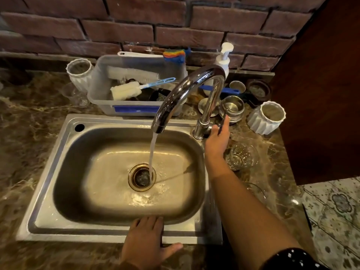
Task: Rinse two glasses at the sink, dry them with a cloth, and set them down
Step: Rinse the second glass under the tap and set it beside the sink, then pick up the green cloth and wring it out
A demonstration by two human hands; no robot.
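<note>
On the far left of the marble counter (29, 117) stands a white ribbed vase (80, 73) with a clear glass (77, 96) just in front of it. Right of them sits a translucent tub (103, 94) holding a white foam bottle brush (126, 91); its blue label strip carries no writing that can be read. The steel sink (48, 191) takes a stream of water from the chrome tap (181, 94) onto the drain. The left hand (145, 240) lies flat, fingers spread, on the sink's near rim. Faint stamped characters on the rim's near right corner are too small to read. The right hand (218, 139) grips the tap's lever. Just right of it a second glass (242, 155) rests on the counter.
</note>
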